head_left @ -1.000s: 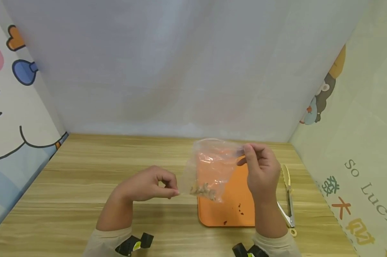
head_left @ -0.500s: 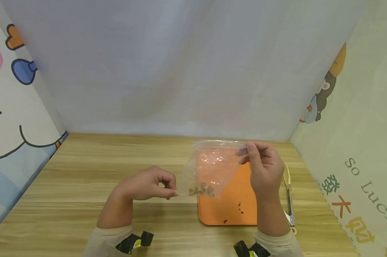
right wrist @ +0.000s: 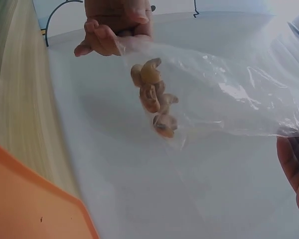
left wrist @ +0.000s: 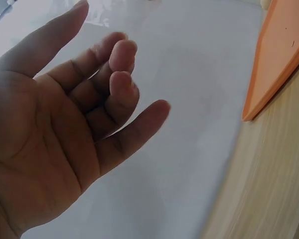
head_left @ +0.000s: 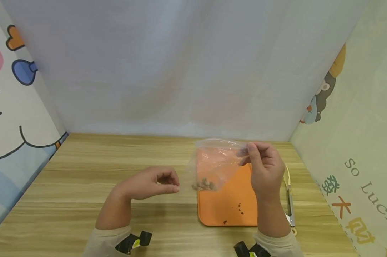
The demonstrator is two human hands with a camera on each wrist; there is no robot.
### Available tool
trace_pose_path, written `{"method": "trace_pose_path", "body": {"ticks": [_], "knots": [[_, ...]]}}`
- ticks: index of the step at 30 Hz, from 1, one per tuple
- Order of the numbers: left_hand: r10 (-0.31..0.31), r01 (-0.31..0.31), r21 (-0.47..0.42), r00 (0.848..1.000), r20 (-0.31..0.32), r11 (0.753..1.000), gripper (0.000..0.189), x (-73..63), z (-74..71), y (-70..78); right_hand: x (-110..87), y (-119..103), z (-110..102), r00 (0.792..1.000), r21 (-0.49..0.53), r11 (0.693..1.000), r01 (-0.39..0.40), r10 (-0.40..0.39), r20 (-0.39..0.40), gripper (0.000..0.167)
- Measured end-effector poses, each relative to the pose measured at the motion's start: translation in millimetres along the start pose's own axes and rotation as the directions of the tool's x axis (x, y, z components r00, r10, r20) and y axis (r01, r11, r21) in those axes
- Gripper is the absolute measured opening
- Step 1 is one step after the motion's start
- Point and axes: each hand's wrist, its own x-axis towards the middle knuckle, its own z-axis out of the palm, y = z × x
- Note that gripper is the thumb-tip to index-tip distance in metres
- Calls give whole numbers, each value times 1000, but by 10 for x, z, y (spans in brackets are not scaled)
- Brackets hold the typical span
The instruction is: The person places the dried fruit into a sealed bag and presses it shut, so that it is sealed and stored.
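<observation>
A clear plastic bag (head_left: pixel 224 157) hangs in the air above an orange tray (head_left: pixel 229 210), its top corner pinched between the thumb and fingers of my right hand (head_left: pixel 266 173). At the bottom of the bag lie several small, curled tan-brown pieces (right wrist: pixel 157 99), bunched together. My left hand (head_left: pixel 151 182) is just left of the bag's lower corner, apart from it in the head view. In the left wrist view, the thumb stands away from the loosely bent fingers (left wrist: pixel 122 89), and nothing is between them.
Metal tongs (head_left: pixel 290 205) with pale yellow tips lie right of the tray, partly behind my right forearm. Dark specks (head_left: pixel 240 208) dot the tray's surface. Beneath everything is a wood-grain table (head_left: pixel 116 150), with a pale cloth wall (head_left: pixel 180 71) behind it.
My left hand has let go of the bag's lower corner. That corner has swung right and slightly up, and the pieces with it. My right hand has shifted slightly right.
</observation>
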Motion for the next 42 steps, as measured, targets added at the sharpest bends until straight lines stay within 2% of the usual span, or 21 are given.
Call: {"method": "trace_pose_path", "body": {"ticks": [2, 3, 4, 7, 9, 10, 13, 18, 23, 31, 33, 35, 39, 42], "knots": [[11, -12, -7, 994, -110, 1000, 18, -21, -10, 17, -9, 4, 24, 1000, -5, 1000, -5, 5, 13, 13], [29, -32, -9, 984, -177, 999, 19, -31, -16, 29, -16, 6, 38, 1000, -1, 1000, -10, 10, 24, 13], [58, -61, -3, 967, -248, 998, 20, -41, -22, 46, -25, 9, 52, 999, -6, 1000, -13, 13, 32, 12], [153, -148, 45, 895, -419, 988, 27, -59, -34, 106, -55, 20, 94, 998, -23, 1000, -12, 13, 59, 10], [223, -201, 97, 849, -480, 975, 33, -63, -38, 143, -78, 27, 121, 996, -20, 1000, -2, 4, 85, 9], [249, -219, 120, 832, -496, 968, 35, -64, -38, 162, -88, 30, 136, 995, -27, 1000, 7, -4, 99, 8], [306, -254, 172, 802, -513, 952, 36, -64, -33, 214, -118, 40, 177, 988, -26, 999, 30, -26, 150, 6], [350, -284, 205, 784, -512, 937, 28, -52, -4, 264, -150, 50, 233, 981, -8, 999, 46, -43, 191, 8], [388, -309, 235, 757, -525, 921, 15, -25, 24, 261, -185, 51, 263, 981, 6, 1000, 13, -13, 196, 6], [462, -392, 249, 695, -552, 886, 13, -32, 35, 257, -201, 62, 291, 972, 51, 999, -14, 2, 236, 8], [493, -425, 259, 667, -559, 868, 16, -32, 34, 259, -202, 65, 291, 968, 65, 997, -31, 13, 249, 8], [532, -464, 275, 630, -565, 842, 18, -30, 28, 258, -204, 72, 289, 963, 76, 996, -40, 18, 268, 10], [605, -541, 309, 541, -584, 782, 17, -33, -4, 253, -203, 95, 277, 951, 71, 997, -35, 12, 308, 20], [615, -589, 288, 485, -622, 755, 10, -54, -42, 250, -205, 114, 256, 934, -5, 999, -48, 47, 355, 30]]}}
